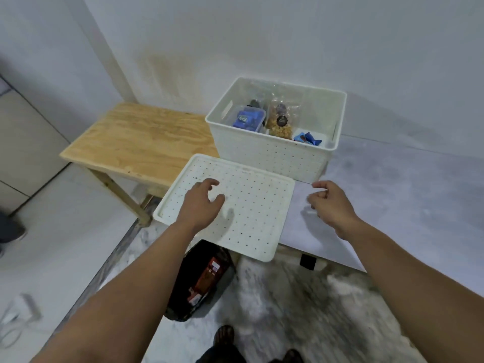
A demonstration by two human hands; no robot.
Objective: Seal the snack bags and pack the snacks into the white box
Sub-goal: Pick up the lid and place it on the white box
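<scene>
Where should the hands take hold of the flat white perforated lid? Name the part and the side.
Grip the flat white perforated lid by its two short raised rims, left hand from the left, right hand from the right; its near corner overhangs the grey table.

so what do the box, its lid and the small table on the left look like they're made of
White box: likely matte moulded plastic, with regular dot perforations. Lid: same look, raised rim. Small table: unfinished plywood, going by its pale swirling grain and bare wooden legs.
</scene>
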